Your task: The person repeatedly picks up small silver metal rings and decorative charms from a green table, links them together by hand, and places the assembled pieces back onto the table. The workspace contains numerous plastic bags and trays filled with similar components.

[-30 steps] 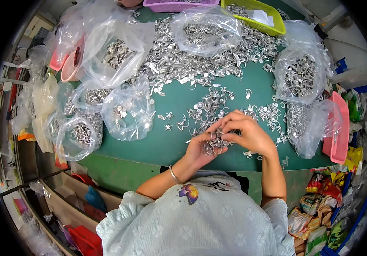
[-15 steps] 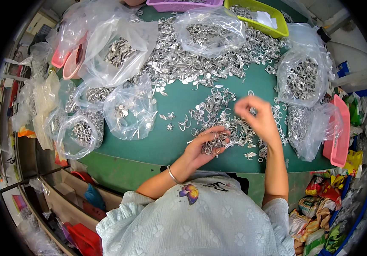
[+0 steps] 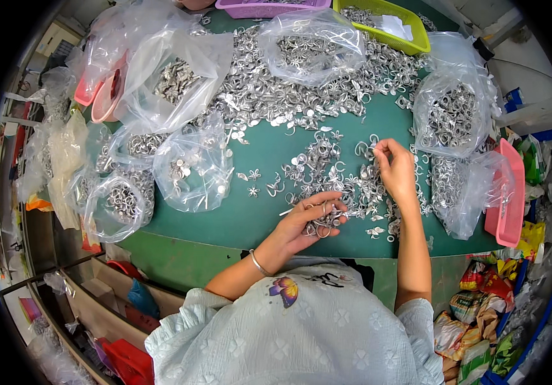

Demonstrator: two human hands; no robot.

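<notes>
My left hand (image 3: 308, 221) is cupped, palm up, near the front of the green table (image 3: 250, 224). Its fingers curl around a handful of silver metal rings (image 3: 322, 218). To the right, my right hand (image 3: 396, 168) is held low with thumb and forefinger pinched together. Open silver rings (image 3: 363, 149) lie right at those fingertips, and whether one is gripped I cannot make out. Between and beyond the hands spreads a loose pile of small silver pieces (image 3: 317, 157), some ring-shaped, some like flowers or leaves.
A large heap of silver pieces (image 3: 250, 83) covers the table's far side. Clear bags of pieces stand on the left (image 3: 189, 170) and right (image 3: 449, 119). A green basket (image 3: 410, 45) and purple basket (image 3: 269, 9) sit at the back, a pink tray (image 3: 510, 192) at the right edge.
My right hand, blurred before, has shifted slightly right and is now still, its fingertips by the open rings at the pile's far right. The left hand stays in place with its handful.
</notes>
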